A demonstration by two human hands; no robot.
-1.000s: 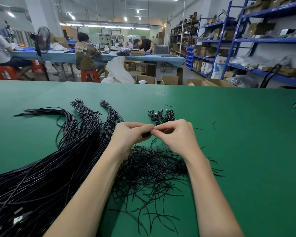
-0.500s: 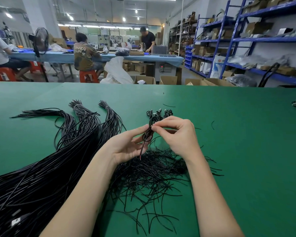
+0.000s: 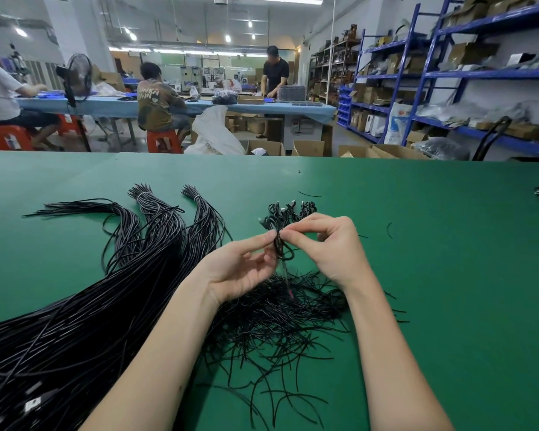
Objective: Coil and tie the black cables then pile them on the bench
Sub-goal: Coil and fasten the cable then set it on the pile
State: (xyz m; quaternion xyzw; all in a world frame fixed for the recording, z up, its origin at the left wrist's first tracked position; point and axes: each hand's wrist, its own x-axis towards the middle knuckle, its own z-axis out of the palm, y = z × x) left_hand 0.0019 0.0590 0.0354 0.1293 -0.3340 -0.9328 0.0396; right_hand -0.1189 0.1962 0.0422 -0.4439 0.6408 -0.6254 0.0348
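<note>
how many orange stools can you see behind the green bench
3 show. One orange stool is at far left under the person in white, a second stands just right of it behind the fan pole, and a third is under the seated person in brown. Others may be hidden.

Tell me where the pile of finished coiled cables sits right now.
In the head view, the pile of coiled cables lies on the green bench at centre, just beyond both hands, right of the long cable bundles.
</note>
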